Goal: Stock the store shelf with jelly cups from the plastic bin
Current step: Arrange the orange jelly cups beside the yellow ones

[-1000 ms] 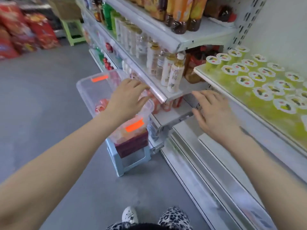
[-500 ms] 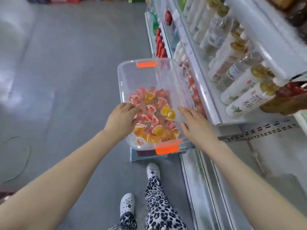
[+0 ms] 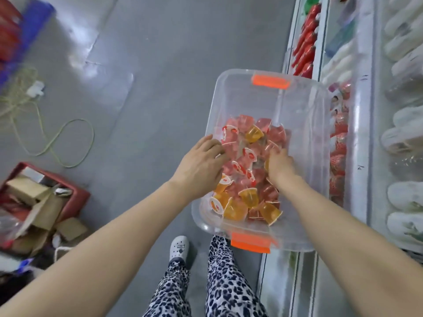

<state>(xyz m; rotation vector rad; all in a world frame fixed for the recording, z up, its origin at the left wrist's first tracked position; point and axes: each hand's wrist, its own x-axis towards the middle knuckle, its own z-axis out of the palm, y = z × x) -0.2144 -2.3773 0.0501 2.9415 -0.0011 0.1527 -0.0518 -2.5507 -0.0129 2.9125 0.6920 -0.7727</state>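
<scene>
A: Start wide. What's where?

B: Grey floor [image 3: 160,65], the shelf [image 3: 364,156] down the right side, and the clear bin [image 3: 304,106] set just beside it. It is kept close, I'd guess, so each handful has a short trip.

A: And the cups?

B: The cups [image 3: 242,161] are all in the bin, a red and orange heap toward its near end. The far end is bare.

A: Hands?

B: Both are inside the bin. The left hand [image 3: 201,165] lies over the heap's left edge, fingers loose and nearly straight, touching cups but gripping none that I can see. The right hand [image 3: 280,167] digs in from above, fingers curled down.

A: Holding one?

B: Can't tell — its fingertips are buried among the cups. It reads as gathering a handful.

A: What else is unclear?

B: Whatever props the bin up is hidden beneath it. The shelf goods are blurred and cut off by the frame edge — only the red packs [image 3: 341,161] near the bin's right side stand out. I can't see which tier is meant for the cups.
</scene>
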